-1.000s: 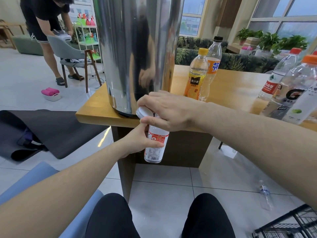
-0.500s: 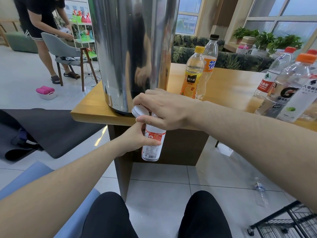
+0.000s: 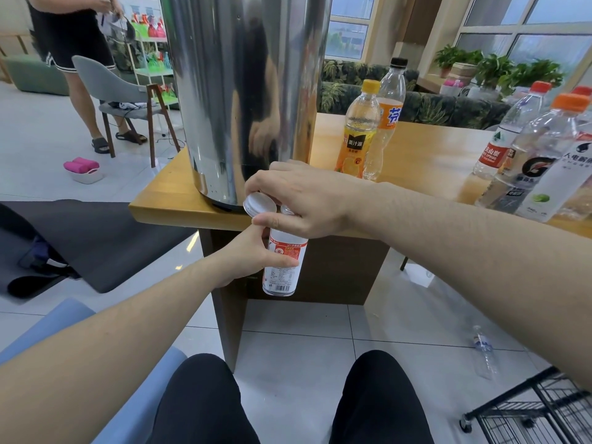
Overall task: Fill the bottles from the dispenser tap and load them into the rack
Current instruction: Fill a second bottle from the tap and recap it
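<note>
My left hand (image 3: 253, 257) grips a small white bottle with a red label (image 3: 283, 264), upright just below the table edge at the foot of the steel dispenser (image 3: 243, 91). Directly above the bottle's mouth is my right hand (image 3: 307, 200), which pinches the bottle's white cap (image 3: 259, 203) between thumb and fingers. That hand hides the tap, and no water flow is visible. A corner of the black wire rack (image 3: 538, 415) shows on the floor at the lower right.
On the wooden table (image 3: 432, 155) stand a yellow-capped juice bottle (image 3: 357, 139), an orange-labelled bottle (image 3: 386, 123) and several bottles at the right (image 3: 538, 155). A clear bottle (image 3: 485, 350) lies on the floor. A person (image 3: 73, 43) stands by a grey chair (image 3: 118, 97) at the back left.
Both hands keep their hold at the dispenser's foot and have hardly moved. The person at the back left has straightened up.
</note>
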Tool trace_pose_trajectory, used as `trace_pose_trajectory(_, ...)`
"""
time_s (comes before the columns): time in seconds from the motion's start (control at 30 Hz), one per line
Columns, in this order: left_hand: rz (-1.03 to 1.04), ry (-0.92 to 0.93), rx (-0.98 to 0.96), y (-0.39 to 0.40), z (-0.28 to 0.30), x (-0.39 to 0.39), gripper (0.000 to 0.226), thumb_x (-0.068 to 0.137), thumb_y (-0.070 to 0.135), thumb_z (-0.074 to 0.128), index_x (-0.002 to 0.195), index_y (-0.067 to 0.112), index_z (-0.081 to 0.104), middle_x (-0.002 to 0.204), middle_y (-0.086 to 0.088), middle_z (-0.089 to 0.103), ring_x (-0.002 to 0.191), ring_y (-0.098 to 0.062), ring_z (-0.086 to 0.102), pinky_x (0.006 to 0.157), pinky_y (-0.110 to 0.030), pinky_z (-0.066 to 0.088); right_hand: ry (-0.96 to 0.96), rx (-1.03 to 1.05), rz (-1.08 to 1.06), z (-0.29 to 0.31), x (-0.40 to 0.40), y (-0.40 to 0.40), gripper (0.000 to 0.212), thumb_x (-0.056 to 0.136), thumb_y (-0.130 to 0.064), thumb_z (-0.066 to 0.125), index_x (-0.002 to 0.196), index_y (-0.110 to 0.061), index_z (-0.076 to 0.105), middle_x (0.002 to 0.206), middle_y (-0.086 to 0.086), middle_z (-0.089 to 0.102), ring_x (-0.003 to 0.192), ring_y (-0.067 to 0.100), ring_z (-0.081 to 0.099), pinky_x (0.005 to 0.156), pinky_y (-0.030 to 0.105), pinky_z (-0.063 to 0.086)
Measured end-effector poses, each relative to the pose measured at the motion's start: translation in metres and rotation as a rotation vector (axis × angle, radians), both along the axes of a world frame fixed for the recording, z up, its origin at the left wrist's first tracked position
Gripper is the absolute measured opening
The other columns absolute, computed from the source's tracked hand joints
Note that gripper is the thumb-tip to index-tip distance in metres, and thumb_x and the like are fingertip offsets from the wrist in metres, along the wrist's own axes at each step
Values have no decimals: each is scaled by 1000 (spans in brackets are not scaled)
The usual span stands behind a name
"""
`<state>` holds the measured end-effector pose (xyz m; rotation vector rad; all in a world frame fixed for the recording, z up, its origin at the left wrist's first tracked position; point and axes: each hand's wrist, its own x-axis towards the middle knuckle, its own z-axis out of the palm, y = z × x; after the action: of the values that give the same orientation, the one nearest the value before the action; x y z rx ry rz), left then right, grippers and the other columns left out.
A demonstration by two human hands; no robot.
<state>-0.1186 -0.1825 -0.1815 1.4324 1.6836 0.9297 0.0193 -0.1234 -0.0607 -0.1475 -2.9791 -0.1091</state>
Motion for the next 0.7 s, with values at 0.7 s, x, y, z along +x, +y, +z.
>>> trace_pose_trajectory(0.7,2,-9,10,-2,2,3,65,77,34,85,129,37,45,114,18,60,106,-6,56,102,-39,44,25,-1,18,-2,0,3,47,101,-51,42,133,-17,48,114,-1,58,94,10,46,87,26,42)
